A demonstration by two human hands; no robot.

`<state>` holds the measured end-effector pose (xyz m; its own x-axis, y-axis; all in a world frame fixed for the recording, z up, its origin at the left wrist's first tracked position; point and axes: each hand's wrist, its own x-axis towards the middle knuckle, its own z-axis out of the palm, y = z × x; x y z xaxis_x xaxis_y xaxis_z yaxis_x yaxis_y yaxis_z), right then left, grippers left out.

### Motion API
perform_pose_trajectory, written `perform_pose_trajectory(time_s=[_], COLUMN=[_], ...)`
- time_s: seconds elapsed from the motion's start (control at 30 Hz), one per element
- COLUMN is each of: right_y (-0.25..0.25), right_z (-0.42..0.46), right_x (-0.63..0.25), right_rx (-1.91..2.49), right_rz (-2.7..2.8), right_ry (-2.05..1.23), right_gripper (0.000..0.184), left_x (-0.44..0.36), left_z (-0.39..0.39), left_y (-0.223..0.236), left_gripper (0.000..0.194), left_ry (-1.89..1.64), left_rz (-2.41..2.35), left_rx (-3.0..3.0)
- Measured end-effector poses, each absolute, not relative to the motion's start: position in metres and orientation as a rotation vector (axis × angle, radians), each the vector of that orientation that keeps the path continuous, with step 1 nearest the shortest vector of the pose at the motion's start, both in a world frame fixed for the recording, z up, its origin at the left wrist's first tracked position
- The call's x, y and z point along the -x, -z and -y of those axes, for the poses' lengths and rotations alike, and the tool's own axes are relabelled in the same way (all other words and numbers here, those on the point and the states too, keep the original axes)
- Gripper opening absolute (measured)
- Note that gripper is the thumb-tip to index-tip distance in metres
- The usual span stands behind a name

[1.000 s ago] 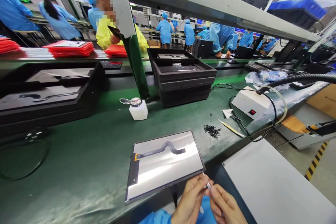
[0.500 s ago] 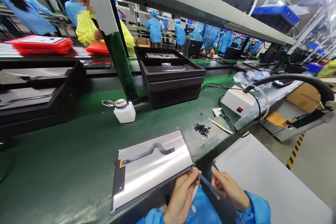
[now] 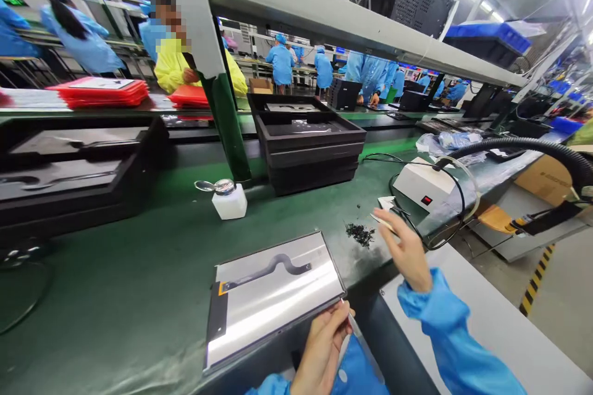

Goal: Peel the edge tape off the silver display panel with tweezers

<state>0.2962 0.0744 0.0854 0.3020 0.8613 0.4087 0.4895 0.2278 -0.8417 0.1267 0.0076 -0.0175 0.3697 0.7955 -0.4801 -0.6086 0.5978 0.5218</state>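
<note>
A display panel (image 3: 273,296) lies silver back up at the bench's front edge, a dark flex cable (image 3: 278,264) across it. My left hand (image 3: 324,342) is closed in a pinch at its near right corner, with a thin clear strip (image 3: 365,352) hanging from the fingers. Whether those fingertips also grip the panel is hidden. My right hand (image 3: 408,253) reaches over a pale yellow stick-like tool (image 3: 376,218) on the bench. Its fingers are apart around the tool, which it partly covers. Left of that hand lies a small heap of black scraps (image 3: 360,234).
A white pump bottle (image 3: 230,202) with its lid up stands behind the panel. Stacked black trays (image 3: 310,160) are at the back, another black tray (image 3: 83,203) at left. A white box (image 3: 424,182) with cables and a black hose (image 3: 523,147) stand at right.
My right hand has let go of the clear strip and moved up and forward to the yellow tool. The left hand stays at the panel corner. The view has shifted slightly.
</note>
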Motion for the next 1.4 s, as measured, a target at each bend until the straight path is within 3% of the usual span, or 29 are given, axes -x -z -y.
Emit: perform_pose_trajectory(time_s=[0.1,0.23,0.33,0.47,0.67,0.9,1.17,1.4], right_y=[-0.065,-0.012,0.015,0.018,0.009,0.008,0.000,0.008], right_z=[-0.026,0.040,0.056,0.048,0.040,0.046,0.038,0.045], right_x=[-0.291,-0.268,-0.250,-0.240,-0.235,-0.233,-0.237,-0.236], right_rx=[1.465,1.632,1.642,1.486,1.228,1.406,1.209,1.450], right_rz=[1.437,1.555,1.317,0.918,0.539,0.762,0.537,0.890], right_ry=[-0.189,-0.798,-0.994,-1.324,-1.774,-1.466,-1.851,-1.472], right_gripper=[0.024,0.018,0.034,0.054,0.062,0.056,0.060,0.060], left_x=[-0.129,-0.133,-0.134,-0.127,-0.118,-0.130,-0.118,-0.127], left_z=[-0.008,-0.007,-0.007,-0.007,-0.008,-0.006,-0.006,-0.007], left_y=[0.021,0.023,0.022,0.017,0.015,0.025,0.015,0.025], left_gripper=[0.041,0.042,0.044,0.042,0.052,0.045,0.049,0.047], left_ry=[-0.944,-0.976,-0.991,-0.954,-0.850,-0.893,-0.841,-0.876], left_rz=[-0.773,-0.781,-0.789,-0.782,-0.748,-0.733,-0.716,-0.710], left_rx=[-0.282,-0.290,-0.299,-0.340,-0.324,-0.273,-0.307,-0.312])
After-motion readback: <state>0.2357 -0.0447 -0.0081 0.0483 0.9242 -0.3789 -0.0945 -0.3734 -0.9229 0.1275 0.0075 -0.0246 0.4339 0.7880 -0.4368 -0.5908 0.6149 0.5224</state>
